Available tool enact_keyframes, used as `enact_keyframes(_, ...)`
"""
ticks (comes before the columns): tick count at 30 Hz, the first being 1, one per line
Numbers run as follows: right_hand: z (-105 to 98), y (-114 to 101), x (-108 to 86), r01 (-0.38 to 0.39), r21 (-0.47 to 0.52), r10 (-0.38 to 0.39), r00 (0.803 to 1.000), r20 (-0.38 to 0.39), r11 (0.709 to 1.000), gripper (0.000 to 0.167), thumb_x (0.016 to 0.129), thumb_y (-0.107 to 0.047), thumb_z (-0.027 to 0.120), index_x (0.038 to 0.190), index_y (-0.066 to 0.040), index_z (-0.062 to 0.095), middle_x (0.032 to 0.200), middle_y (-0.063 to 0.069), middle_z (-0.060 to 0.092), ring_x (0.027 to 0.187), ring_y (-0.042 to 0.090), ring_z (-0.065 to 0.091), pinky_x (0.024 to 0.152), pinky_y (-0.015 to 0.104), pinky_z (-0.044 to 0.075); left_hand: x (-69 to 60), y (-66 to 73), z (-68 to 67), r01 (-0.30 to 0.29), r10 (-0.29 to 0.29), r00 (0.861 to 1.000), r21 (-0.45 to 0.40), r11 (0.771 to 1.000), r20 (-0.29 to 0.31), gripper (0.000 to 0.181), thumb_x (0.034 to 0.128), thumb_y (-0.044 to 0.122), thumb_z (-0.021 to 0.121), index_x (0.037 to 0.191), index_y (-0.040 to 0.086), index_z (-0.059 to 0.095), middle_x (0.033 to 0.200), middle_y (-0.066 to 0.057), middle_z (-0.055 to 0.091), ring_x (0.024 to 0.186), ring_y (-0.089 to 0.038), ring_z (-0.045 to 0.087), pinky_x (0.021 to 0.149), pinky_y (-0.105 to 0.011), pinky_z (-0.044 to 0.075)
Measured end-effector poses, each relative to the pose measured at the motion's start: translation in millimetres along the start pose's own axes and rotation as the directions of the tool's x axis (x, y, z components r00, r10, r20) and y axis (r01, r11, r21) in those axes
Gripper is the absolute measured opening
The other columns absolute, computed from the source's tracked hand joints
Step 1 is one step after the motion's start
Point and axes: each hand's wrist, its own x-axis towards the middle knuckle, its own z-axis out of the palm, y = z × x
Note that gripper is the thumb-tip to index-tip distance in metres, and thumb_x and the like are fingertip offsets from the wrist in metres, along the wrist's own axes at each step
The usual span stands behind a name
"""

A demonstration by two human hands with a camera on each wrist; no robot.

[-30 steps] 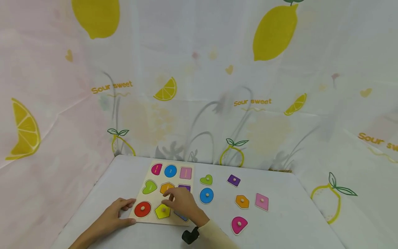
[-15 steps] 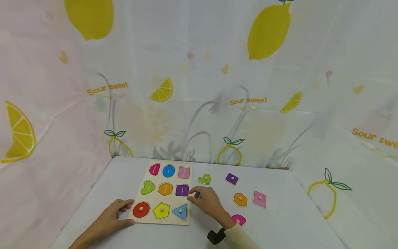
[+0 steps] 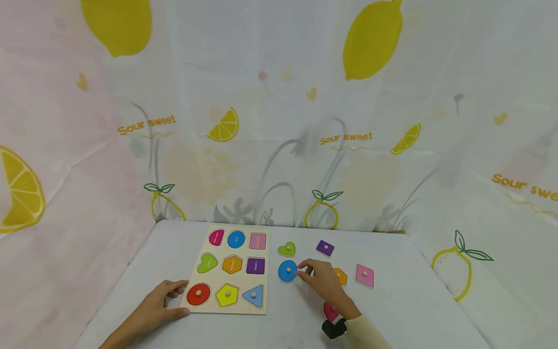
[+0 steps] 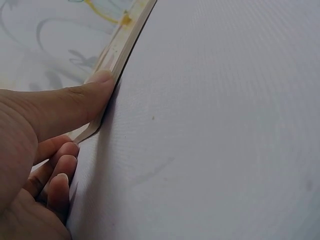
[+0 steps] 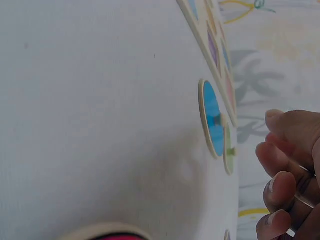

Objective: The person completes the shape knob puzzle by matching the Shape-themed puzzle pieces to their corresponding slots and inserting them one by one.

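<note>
A wooden shape-puzzle board point(image 3: 244, 279) lies flat on the white table. Along its near row sit knobbed pieces: a red circle point(image 3: 198, 294), a yellow pentagon point(image 3: 227, 295) and a light blue triangle point(image 3: 255, 296). Its other printed shapes show no knobs. My left hand point(image 3: 152, 303) holds the near left corner, thumb point(image 4: 80, 100) on the near edge and curled fingers at the side. Right of the board, a blue knobbed circle piece point(image 3: 287, 271) lies on the cloth. Beside it hovers my right hand point(image 3: 323, 280), fingers loosely bent around nothing, apart from the piece in the right wrist view.
A green heart piece point(image 3: 286, 249) and a purple piece point(image 3: 325, 248) lie farther back. Under or beside the right hand are an orange piece point(image 3: 341, 277) and a magenta half circle point(image 3: 330, 309), both partly covered. A pink piece point(image 3: 364, 277) lies farther right. Lemon-print cloth walls surround the table.
My right hand has moved right, from above the board to beyond the blue circle piece, uncovering the purple square print, the triangle and then the blue piece. My left hand has stayed at the corner.
</note>
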Motion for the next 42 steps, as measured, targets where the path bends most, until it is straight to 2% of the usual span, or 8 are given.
enact_keyframes(5,-12,12,-2.1,-0.034,-0.032,0.033,0.998,-0.047,0.999,0.016,0.091,-0.018,0.080,0.104,-0.009,0.077,0.073,-0.010,0.060,0.063,0.005,0.048,0.053,0.022,0.043,0.1,0.5,1.2,0.014,-0.014,1.000,0.000,1.000,0.001,0.075,0.0762,0.034,0.091,0.138,0.003,0.061,0.111,0.001,0.058,0.098,-0.008,0.051,0.079,-0.024,0.045)
enact_keyframes(11,-18,21,4.0,-0.075,-0.035,0.072,0.994,-0.079,0.997,0.014,0.091,-0.018,0.080,0.103,-0.010,0.077,0.074,-0.010,0.061,0.066,0.008,0.050,0.054,0.023,0.043,0.3,2.4,0.4,0.043,-0.043,0.999,0.004,0.999,0.009,0.076,0.0764,0.034,0.091,0.139,0.002,0.061,0.111,0.000,0.058,0.097,-0.009,0.051,0.079,-0.024,0.045)
enact_keyframes(17,-17,39,11.5,-0.111,-0.033,0.106,0.987,-0.120,0.993,0.013,0.091,-0.019,0.079,0.101,-0.012,0.077,0.074,-0.009,0.061,0.064,0.009,0.049,0.053,0.024,0.041,0.3,1.9,1.7,0.017,-0.017,1.000,-0.013,1.000,0.005,0.075,0.0765,0.033,0.091,0.137,0.001,0.061,0.111,0.000,0.058,0.097,-0.008,0.051,0.079,-0.024,0.045)
enact_keyframes(20,-16,51,14.4,-0.122,-0.055,0.114,0.985,-0.130,0.991,0.013,0.092,-0.020,0.078,0.102,-0.012,0.076,0.076,-0.009,0.062,0.065,0.008,0.050,0.053,0.024,0.041,0.5,1.3,3.6,0.026,-0.026,1.000,-0.035,0.999,0.007,0.075,0.0754,0.034,0.092,0.137,0.003,0.062,0.110,0.001,0.058,0.097,-0.006,0.051,0.079,-0.023,0.045)
enact_keyframes(24,-17,63,20.5,-0.135,-0.070,0.125,0.983,-0.136,0.988,0.014,0.093,-0.020,0.078,0.102,-0.011,0.076,0.077,-0.008,0.063,0.067,0.009,0.051,0.055,0.026,0.042,-0.1,1.7,3.8,0.038,-0.038,0.999,-0.037,0.999,-0.003,0.076,0.0747,0.035,0.092,0.137,0.004,0.062,0.111,0.001,0.058,0.098,-0.007,0.051,0.080,-0.024,0.045)
enact_keyframes(31,-17,73,31.1,-0.210,-0.031,0.205,0.971,-0.126,0.977,0.019,0.093,-0.021,0.078,0.105,-0.007,0.075,0.075,-0.005,0.059,0.064,0.013,0.048,0.056,0.027,0.040,-3.2,4.2,3.1,0.128,-0.128,0.991,-0.001,0.992,0.031,0.077,0.0756,0.038,0.091,0.140,0.007,0.061,0.111,0.001,0.058,0.097,-0.008,0.050,0.078,-0.023,0.045)
enact_keyframes(38,-18,80,43.1,-0.273,0.007,0.273,0.959,-0.080,0.962,0.019,0.094,-0.023,0.076,0.106,-0.009,0.073,0.077,-0.001,0.058,0.054,0.015,0.053,0.046,0.031,0.045,-0.9,7.4,3.5,0.145,-0.145,0.989,0.017,0.989,0.028,0.079,0.0763,0.039,0.091,0.141,0.007,0.060,0.113,0.001,0.059,0.099,-0.014,0.051,0.079,-0.023,0.046)
enact_keyframes(42,-19,87,48.0,-0.285,-0.004,0.284,0.955,-0.087,0.959,0.022,0.094,-0.025,0.077,0.106,-0.008,0.074,0.078,-0.001,0.061,0.062,0.015,0.055,0.055,0.031,0.046,1.1,8.2,0.0,0.154,-0.155,0.988,0.023,0.988,0.029,0.080,0.0758,0.038,0.091,0.142,0.007,0.059,0.114,0.000,0.060,0.101,-0.017,0.050,0.078,-0.024,0.046)
